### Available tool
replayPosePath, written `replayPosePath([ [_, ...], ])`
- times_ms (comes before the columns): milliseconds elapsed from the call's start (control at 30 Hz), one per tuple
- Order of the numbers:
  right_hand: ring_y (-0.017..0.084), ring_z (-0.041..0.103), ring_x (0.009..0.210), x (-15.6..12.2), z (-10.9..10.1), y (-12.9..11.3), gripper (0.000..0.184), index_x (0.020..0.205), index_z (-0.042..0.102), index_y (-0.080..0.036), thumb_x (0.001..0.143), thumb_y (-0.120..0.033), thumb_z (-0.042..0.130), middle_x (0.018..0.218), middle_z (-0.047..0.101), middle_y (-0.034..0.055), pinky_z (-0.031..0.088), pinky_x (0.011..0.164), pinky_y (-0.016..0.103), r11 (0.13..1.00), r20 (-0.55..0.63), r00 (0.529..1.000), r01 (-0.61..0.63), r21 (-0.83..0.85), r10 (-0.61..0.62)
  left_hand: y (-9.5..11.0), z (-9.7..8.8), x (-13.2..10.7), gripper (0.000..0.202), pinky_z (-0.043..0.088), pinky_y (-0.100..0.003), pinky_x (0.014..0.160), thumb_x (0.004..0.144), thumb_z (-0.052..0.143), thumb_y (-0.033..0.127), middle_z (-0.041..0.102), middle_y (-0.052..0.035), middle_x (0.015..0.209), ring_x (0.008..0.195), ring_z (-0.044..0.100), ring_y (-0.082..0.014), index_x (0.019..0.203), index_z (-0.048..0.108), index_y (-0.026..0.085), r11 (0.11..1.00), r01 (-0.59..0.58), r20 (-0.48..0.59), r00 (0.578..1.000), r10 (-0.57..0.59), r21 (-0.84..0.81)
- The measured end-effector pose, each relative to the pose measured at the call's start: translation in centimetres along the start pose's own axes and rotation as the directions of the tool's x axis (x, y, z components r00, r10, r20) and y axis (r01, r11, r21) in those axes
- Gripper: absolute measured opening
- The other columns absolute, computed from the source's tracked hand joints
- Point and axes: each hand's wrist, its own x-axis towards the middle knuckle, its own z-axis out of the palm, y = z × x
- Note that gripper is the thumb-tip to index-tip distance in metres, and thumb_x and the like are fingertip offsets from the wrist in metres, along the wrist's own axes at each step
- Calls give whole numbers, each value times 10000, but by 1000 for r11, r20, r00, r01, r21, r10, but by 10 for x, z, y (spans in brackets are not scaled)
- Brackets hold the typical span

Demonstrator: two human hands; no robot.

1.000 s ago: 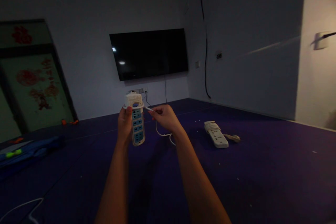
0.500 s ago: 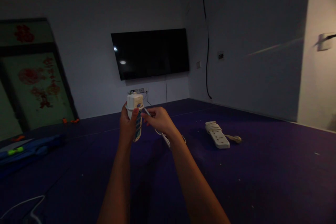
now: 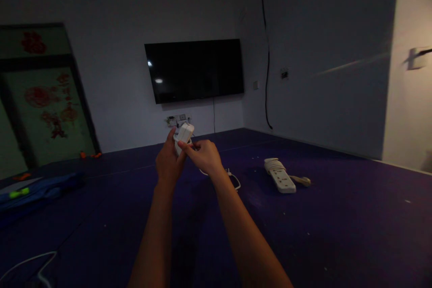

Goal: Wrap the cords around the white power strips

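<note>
A white power strip (image 3: 185,132) is held up in front of me, its top end tilted to the right. My left hand (image 3: 168,158) is wrapped round its body from the left. Against its right side, my right hand (image 3: 204,155) pinches the white cord (image 3: 189,141), which loops round the strip near the top. Fingers hide most of the strip's socket face. The rest of the cord hangs behind my right forearm, and its plug (image 3: 229,172) shows just past the wrist, low over the purple surface.
On the purple surface (image 3: 337,216), a second power strip (image 3: 283,181) lies to the right with its cord wound round one end. Blue cloth (image 3: 50,187) lies at the left, a white cable (image 3: 30,258) at the lower left. A television (image 3: 195,72) hangs on the far wall.
The power strip has turned and tilted right, so its blue socket face no longer shows. My right hand has come up against the strip with the cord. The plug has come into view beyond my wrist.
</note>
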Motion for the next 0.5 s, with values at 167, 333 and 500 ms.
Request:
replayPosePath([
  [167, 131, 510, 460, 4, 0, 7, 581, 527, 618, -164, 704, -714, 555, 465, 539, 35, 272, 449, 242, 999, 7, 999, -33, 25, 33, -1, 0, 2, 785, 466, -340, 744, 582, 803, 229, 632, -116, 1190, 1027, 595, -319, 1309, 512, 286, 999, 32, 121, 992, -35, 27],
  [333, 122, 521, 464, 6, -7, 14, 556, 551, 622, -152, 723, -677, 567, 481, 551, 30, 289, 446, 230, 991, 11, 1000, -12, 135, 11, 1, 2, 2, 796, 461, -390, 860, 638, 774, 286, 637, -100, 1163, 1008, 610, -255, 1356, 431, 303, 992, 49, 285, 958, -14, -118],
  [500, 99, 497, 430, 8, -11, 22, 492, 598, 632, -142, 740, -611, 601, 530, 591, 31, 325, 430, 223, 958, 57, 997, 29, 285, -47, 2, 1, 3, 644, 490, -346, 796, 669, 750, 409, 672, -83, 994, 903, 637, -220, 1255, 540, 246, 940, 196, 295, 949, -111, -278],
])
